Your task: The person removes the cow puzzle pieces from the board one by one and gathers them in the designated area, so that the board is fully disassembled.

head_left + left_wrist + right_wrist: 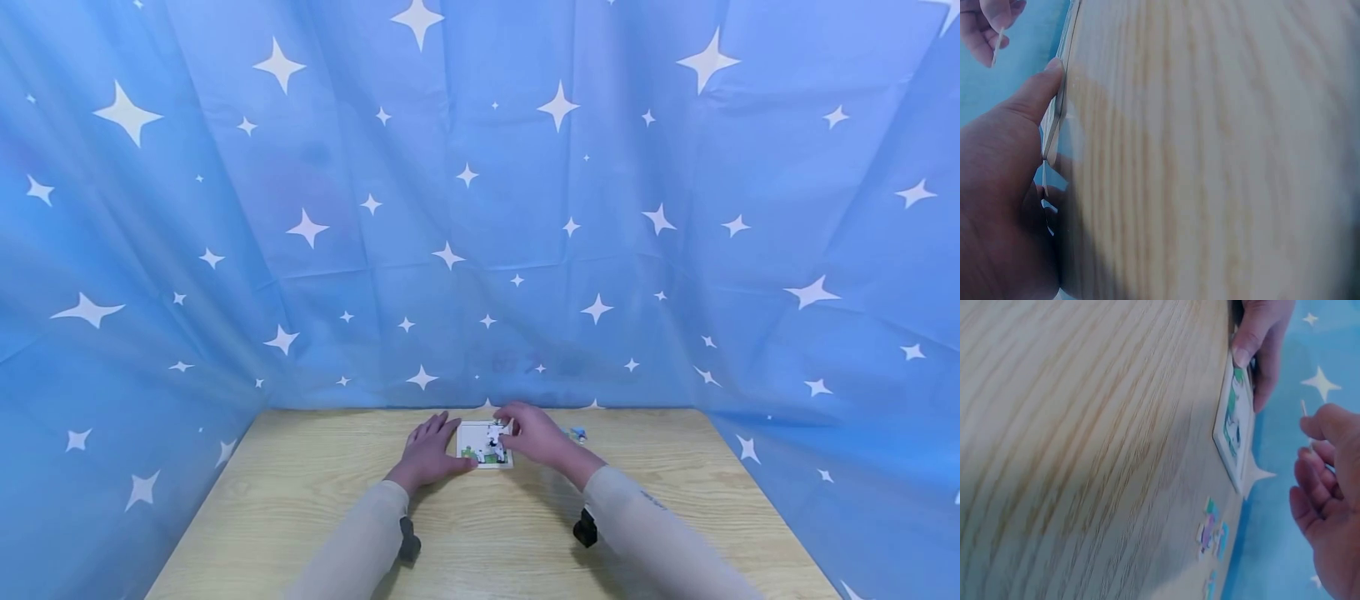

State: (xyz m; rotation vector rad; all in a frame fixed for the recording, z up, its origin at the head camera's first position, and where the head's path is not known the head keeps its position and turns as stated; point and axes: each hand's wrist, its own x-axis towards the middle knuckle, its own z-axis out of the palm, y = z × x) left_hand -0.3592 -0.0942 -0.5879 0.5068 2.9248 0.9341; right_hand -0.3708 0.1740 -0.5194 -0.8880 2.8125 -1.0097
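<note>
A small puzzle board point(468, 433) with a pale rim and green and black-and-white artwork lies flat near the table's far edge. My left hand point(429, 454) rests at its left side, fingers spread and fairly straight. The left thumb point(1038, 94) touches the board's near edge. Over the board's right part, my right hand point(542, 435) pinches a white and black puzzle piece point(495, 435) between thumb and fingers. In the right wrist view that thin piece point(1304, 409) is seen edge-on, raised off the board. The right hand's other fingers are loosely bent.
Several loose, colourful puzzle pieces point(1207, 534) lie on the wooden table point(480, 533) to the right of the board. A blue curtain point(480, 208) with white stars hangs behind the table and along both sides.
</note>
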